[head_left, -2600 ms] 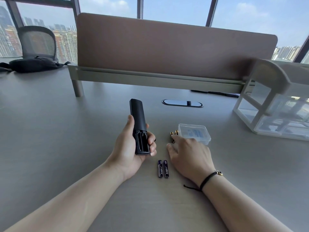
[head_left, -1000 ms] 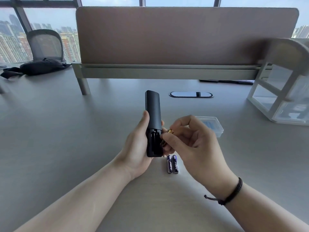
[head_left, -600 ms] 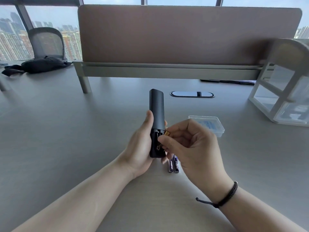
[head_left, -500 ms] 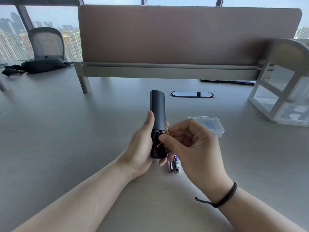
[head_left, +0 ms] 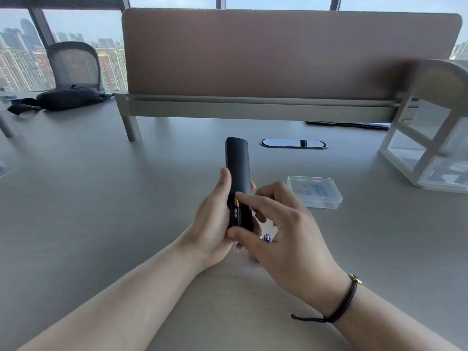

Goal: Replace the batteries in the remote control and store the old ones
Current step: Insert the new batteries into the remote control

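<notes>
My left hand [head_left: 212, 224] holds the black remote control [head_left: 236, 160] upright above the table, back side facing me, with its battery bay open at the lower end. A gold-and-black battery [head_left: 236, 210] lies in the bay's left slot. My right hand [head_left: 286, 239] has its index fingertip on the top of that battery and its thumb under the remote's lower end; its other fingers are spread. Of the purple batteries [head_left: 267, 238] on the table, only a tip shows behind my right hand. A clear plastic box [head_left: 314, 192] sits closed to the right.
A white drawer organizer [head_left: 428, 148] stands at the right edge of the table. A brown desk divider [head_left: 278, 54] runs across the back, with an oval cable port [head_left: 293, 143] before it. A black bag [head_left: 68, 97] and a mesh chair [head_left: 73, 64] are far left.
My right hand brought a gold battery from beside the clear box to the remote. The battery now lies in the left slot with my index finger on it.
</notes>
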The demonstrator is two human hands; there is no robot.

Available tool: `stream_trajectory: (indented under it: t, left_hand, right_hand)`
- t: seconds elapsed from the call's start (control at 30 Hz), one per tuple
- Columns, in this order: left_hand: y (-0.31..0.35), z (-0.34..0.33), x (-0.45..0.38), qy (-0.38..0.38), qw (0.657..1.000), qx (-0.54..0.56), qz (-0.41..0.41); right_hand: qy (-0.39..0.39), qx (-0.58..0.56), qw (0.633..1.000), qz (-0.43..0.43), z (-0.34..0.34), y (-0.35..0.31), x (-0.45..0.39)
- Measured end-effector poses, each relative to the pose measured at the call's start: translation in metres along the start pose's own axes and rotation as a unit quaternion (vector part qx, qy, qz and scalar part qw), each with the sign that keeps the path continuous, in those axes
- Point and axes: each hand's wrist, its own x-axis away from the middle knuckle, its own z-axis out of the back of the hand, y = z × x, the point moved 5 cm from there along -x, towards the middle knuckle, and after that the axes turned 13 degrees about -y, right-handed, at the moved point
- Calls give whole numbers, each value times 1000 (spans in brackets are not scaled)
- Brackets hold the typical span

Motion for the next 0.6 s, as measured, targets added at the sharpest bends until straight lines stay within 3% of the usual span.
stream_trajectory:
  t: [0.17,0.6]
  left_hand:
    - [0,3,0,25,999,36,0]
    - [1,0,-1,20,998,51,2]
  right_hand:
    - [-22,75,997,7,0,0,-1]
    - [-26,83,996,-12,5,4,-2]
